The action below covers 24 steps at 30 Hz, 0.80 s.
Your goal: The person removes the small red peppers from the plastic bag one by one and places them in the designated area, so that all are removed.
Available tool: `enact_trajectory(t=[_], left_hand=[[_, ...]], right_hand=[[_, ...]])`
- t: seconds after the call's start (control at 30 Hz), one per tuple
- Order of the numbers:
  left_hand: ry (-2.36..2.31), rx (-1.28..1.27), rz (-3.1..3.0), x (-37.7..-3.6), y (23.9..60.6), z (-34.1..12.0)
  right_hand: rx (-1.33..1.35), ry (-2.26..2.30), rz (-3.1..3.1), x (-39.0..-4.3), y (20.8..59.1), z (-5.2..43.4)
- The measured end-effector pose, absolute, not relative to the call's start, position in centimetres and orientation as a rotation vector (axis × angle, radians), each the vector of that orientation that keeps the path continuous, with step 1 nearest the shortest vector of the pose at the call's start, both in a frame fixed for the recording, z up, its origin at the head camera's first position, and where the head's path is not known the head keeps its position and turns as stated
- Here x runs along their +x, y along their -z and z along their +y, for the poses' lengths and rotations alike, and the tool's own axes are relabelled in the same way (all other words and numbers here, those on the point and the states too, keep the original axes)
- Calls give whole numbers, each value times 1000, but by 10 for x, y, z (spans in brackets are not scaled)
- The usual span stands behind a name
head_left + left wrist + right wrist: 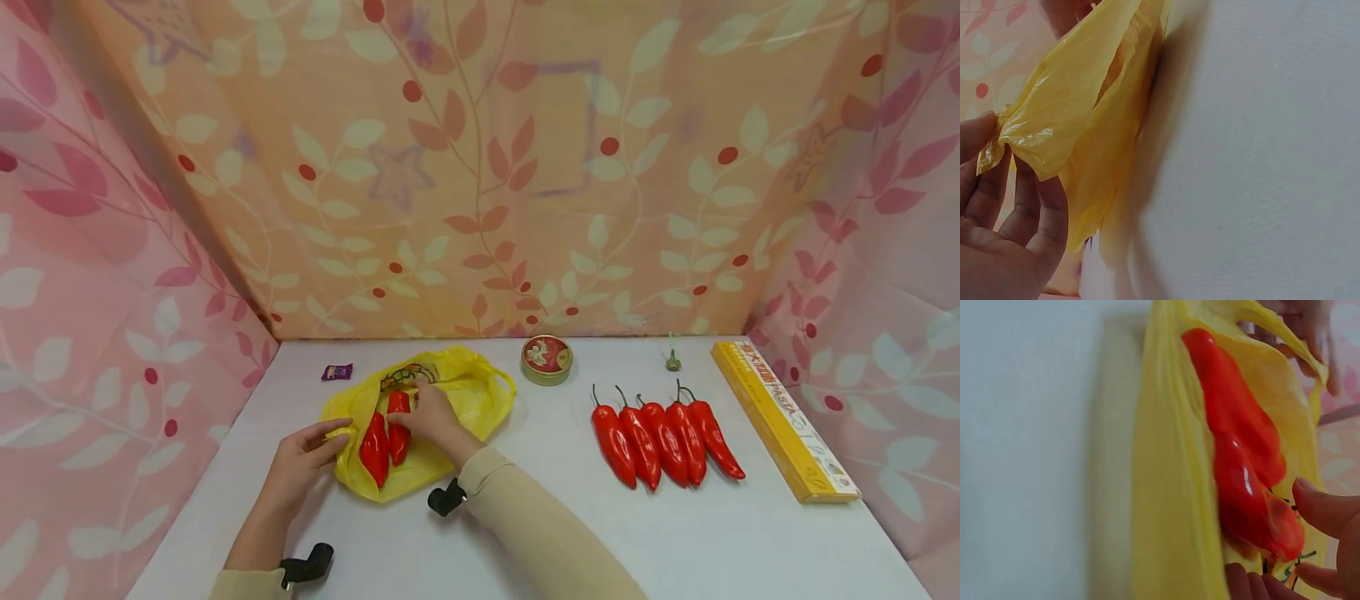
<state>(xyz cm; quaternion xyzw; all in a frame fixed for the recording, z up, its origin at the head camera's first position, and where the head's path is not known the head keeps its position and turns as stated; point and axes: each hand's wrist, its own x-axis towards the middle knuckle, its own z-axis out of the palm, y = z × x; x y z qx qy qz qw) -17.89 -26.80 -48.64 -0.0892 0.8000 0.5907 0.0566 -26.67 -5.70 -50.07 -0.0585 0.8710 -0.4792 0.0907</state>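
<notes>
A yellow plastic bag [480,400] lies on the table with its mouth held up on the near left. My left hand [296,467] pinches the bag's edge between thumb and fingers, as the left wrist view shows. Inside the bag are two red peppers, a nearer one [374,450] and a farther one [399,429]. My right hand [438,417] reaches into the bag beside the farther pepper. In the right wrist view its thumb [1322,506] and fingers are spread around that pepper's end, with a gap visible at the thumb. The pepper's stem is partly hidden.
Several red peppers [663,442] lie in a row on the right. Past them is a yellow pasta box [787,425]. A round red tin [547,358], a small purple packet [337,372] and a small green-stemmed item [672,362] sit near the back curtain [480,167].
</notes>
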Motion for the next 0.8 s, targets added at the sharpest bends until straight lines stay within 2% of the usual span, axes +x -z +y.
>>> enact_trajectory(t=[0.3,0.57,0.8], left_hand=[[-1787,-307,2420,-180,488,-268],[-1777,-300,2425,-182,485,-268],[-1760,-316,2421,-180,485,-270]], right_hand=[[-166,1234,2687,-268,498,-69],[-165,1207,2664,-264,480,-57],[-271,1271,2638,-249,466,-44]])
